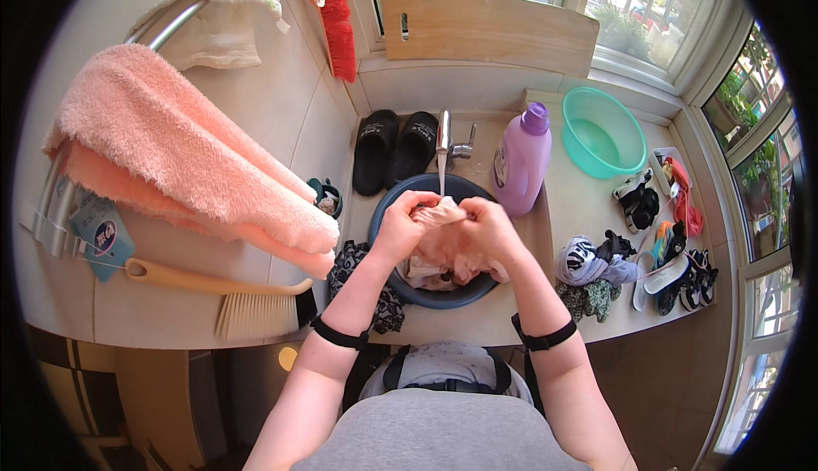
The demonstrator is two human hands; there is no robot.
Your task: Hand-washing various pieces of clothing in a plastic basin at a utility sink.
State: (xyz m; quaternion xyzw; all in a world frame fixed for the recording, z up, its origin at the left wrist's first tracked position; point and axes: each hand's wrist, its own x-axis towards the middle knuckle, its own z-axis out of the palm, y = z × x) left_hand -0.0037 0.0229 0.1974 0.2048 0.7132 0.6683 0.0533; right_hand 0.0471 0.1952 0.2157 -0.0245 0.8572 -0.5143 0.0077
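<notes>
Both my left hand (407, 220) and my right hand (489, 223) pinch a pale pink cloth garment (441, 214) between them. They hold it over a dark blue plastic basin (399, 187). From the metal faucet (445, 131), a stream of running water (441, 174) falls onto or just behind the held cloth. Lower in the basin lies more wet, light pink fabric (470, 263), partly hidden by my hands; whether it is the same piece I cannot tell. A purple detergent bottle (523, 158) with its cap on stands just right of the basin.
Black slippers (376, 151) lean behind the basin. Black patterned fabric (358, 273) lies at its left. Rightward are a turquoise basin (604, 132), bundled clothes (588, 260) and sandals (696, 279). A pink towel (185, 145) and a bristle brush (262, 311) hang at left. A wooden board (486, 30) leans by the window.
</notes>
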